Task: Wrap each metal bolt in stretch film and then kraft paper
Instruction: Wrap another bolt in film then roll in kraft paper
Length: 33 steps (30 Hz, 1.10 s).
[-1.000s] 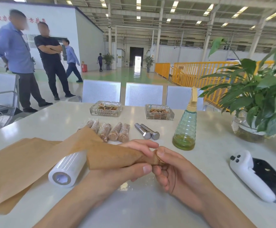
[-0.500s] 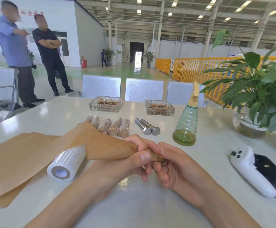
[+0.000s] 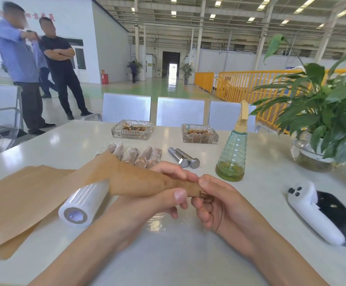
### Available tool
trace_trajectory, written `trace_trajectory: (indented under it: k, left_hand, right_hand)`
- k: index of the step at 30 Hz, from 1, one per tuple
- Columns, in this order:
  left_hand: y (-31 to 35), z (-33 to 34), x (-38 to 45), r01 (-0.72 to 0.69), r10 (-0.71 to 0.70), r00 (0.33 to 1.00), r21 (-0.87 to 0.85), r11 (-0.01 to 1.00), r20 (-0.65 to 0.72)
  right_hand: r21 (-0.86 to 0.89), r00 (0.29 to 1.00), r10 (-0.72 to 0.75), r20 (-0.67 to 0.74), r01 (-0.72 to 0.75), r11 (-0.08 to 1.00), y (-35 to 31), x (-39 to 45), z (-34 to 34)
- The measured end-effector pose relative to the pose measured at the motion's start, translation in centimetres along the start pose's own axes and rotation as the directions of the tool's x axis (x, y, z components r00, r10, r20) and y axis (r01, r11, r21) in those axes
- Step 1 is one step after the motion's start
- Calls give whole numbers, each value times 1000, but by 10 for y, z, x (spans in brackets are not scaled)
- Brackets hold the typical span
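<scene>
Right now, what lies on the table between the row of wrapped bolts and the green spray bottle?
In the head view, two bare metal bolts lie side by side between the wrapped bolts and the spray bottle.

table: white glossy tabletop [image 3: 188,254]
ashtrays: two square clear glass ashtrays at far edge, left one [image 3: 131,130], right one [image 3: 200,133], both holding butts
bottle: green ribbed plastic spray bottle with tan nozzle [image 3: 232,155], upright, a little liquid at the bottom
plant: leafy green plant in round clear glass bowl [image 3: 312,149], far right
device: white plastic handheld controller with black buttons [image 3: 312,211], lying on a black phone [image 3: 341,217]
chairs: row of grey perforated metal chairs [image 3: 180,112] behind table
people: two persons standing [image 3: 42,75], back left
railing: yellow metal railing [image 3: 236,85], right background
</scene>
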State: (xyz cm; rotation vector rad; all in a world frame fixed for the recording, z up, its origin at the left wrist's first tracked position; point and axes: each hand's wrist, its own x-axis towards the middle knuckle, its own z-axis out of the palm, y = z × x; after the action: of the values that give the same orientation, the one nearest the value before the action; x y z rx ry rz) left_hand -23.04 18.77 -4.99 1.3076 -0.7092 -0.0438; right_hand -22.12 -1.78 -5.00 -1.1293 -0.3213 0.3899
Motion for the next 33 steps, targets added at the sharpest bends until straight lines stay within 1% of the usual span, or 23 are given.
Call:
trace_trajectory:
  k: [2,5,7,8,10,11,12,14,15,16,17,18,19,20,23,25,26,27,28,29,32,33]
  left_hand:
    - [-1,-2,2,4,-3,994,5,1000,-111]
    - [-6,-5,4,34,-16,953,52,998,-303]
    - [-4,-6,12,84,-51,930,75,994,-364]
    - [0,-6,22,161,-107,923,119,980,-369]
    - [-1,-12,31,393,-291,884,248,885,-365]
    - [-3,-16,34,462,-339,851,266,846,-401]
    - [-8,-19,35,478,-326,832,281,832,-449]
    - [-16,-20,38,439,-208,822,358,824,-530]
    - [-14,-16,32,377,-109,822,390,840,-559]
    - [-12,-8,26,277,-7,838,414,867,-546]
    - [-9,-2,17,170,84,861,439,882,-502]
    - [-6,2,12,96,136,880,450,888,-456]
    - [-4,4,13,72,148,897,469,880,-416]
    - [-4,5,14,59,166,915,530,846,-367]
    - [-1,6,21,57,183,957,763,644,-226]
    - [1,6,23,22,166,980,885,466,-111]
    - [3,5,23,22,145,986,940,340,-76]
    - [5,3,25,37,120,991,976,215,-64]
    - [8,1,27,59,91,993,991,116,-70]
    - [12,0,30,67,52,996,997,45,-70]
    - [18,-2,36,8,-113,993,997,-76,-17]
    - [19,-1,38,-12,-144,990,992,-130,-7]
  right_hand:
    - [5,999,-32,-43,32,999,0,0,-2]
    - [-21,994,-70,-83,68,997,3,2,-2]
    - [-41,992,-87,-94,84,996,5,4,-1]
    - [-53,991,-96,-97,91,994,6,4,-1]
    - [-82,988,-110,-104,102,991,6,6,1]
    - [-99,987,-113,-113,102,990,7,7,1]
    - [-115,986,-110,-125,96,989,8,8,0]
    - [-135,984,-100,-149,80,988,8,8,-1]
    - [-138,983,-98,-156,77,987,9,8,-2]
    - [-141,982,-98,-160,76,987,9,8,-3]
    - [-147,982,-99,-163,75,986,9,9,-4]
    - [-155,981,-100,-166,74,985,8,8,-5]
    - [-161,980,-102,-169,75,984,8,8,-5]
    - [-163,979,-104,-173,76,984,8,8,-6]
    - [-155,977,-111,-179,83,984,6,6,-9]
    - [-160,979,-112,-172,85,983,5,5,-10]
    - [-168,979,-114,-168,86,982,6,5,-10]
    - [-178,980,-116,-164,87,980,6,5,-11]
    - [-187,980,-119,-159,88,978,7,5,-11]
    - [-196,980,-125,-154,93,976,7,5,-11]
    - [-247,979,-149,-138,111,963,9,6,-12]
    - [-278,979,-155,-132,114,954,9,6,-12]
